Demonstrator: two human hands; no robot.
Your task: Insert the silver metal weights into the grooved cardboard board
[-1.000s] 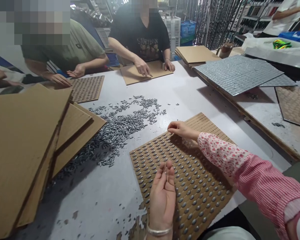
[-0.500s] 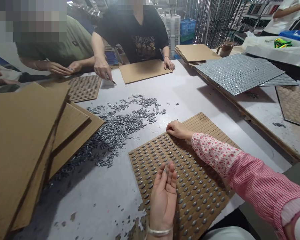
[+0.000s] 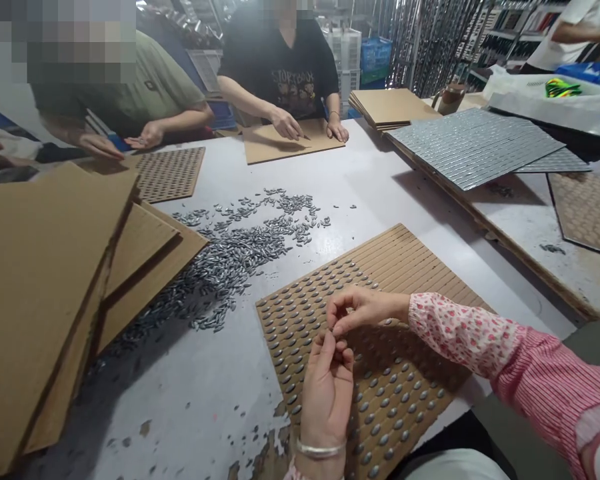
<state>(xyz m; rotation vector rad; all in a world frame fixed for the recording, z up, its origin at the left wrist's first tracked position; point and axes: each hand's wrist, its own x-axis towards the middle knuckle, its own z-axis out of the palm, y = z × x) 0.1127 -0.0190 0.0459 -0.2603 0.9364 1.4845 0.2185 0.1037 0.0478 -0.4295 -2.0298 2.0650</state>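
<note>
Low over the brown grooved board (image 3: 410, 267) I hold my left hand (image 3: 327, 393) palm up, fingers curled in and thumb against the fingertips. My right hand (image 3: 360, 310), in a pink patterned sleeve, meets the left thumb tip with its thumb and forefinger pinched. What sits between the fingertips is too small and covered to make out. Rows of small grey spindle-shaped pieces (image 3: 405, 393) lie in the board's left and near grooves. The grooves at its far right side are bare. Both hands hide part of the rows.
A heap of loose grey pieces (image 3: 230, 260) lies left of the board. Stacked brown boards (image 3: 45, 267) rise at the left edge. Across the table, two people work at other boards (image 3: 295, 143). Silvery sheets (image 3: 480, 143) overhang a side table at right.
My right hand has come back from the board's far rows to my left fingertips. My left hand's fingers have curled in more. The far person's hand has moved right, over their board.
</note>
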